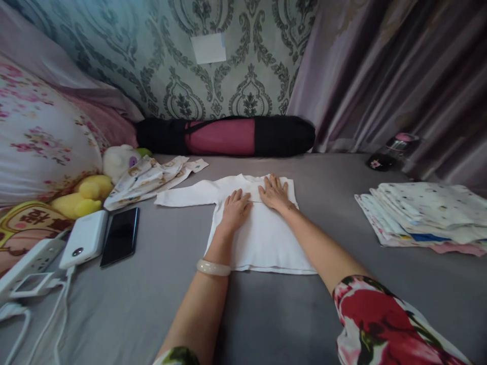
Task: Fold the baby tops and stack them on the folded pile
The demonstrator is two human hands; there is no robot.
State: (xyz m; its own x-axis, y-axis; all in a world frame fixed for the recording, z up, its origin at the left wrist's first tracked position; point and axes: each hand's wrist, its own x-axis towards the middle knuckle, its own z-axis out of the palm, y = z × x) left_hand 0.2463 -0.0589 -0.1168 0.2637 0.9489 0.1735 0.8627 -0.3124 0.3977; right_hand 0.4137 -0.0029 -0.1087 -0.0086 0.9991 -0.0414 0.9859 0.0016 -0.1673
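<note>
A small white long-sleeved shirt (266, 243) lies spread on the grey bed sheet, its neckline toward the wall. One sleeve stretches out to the left; on the right the other sleeve appears folded in over the chest, partly under my hands. My left hand (236, 207) rests flat on the left side of the chest, fingers spread, with a pale bangle on the wrist. Near the right shoulder, my right hand (274, 192) presses flat on the cloth with fingers extended. Neither hand grips anything.
A stack of folded cloths (429, 213) sits at the right, with a dark pink-lidded jar (391, 152) behind. Leftward lie a crumpled printed garment (148, 180), a phone (120, 237), a power bank (85, 238), a power strip (34, 261) and plush toys (85, 195). A black-and-pink roll bag (224, 137) lines the wall.
</note>
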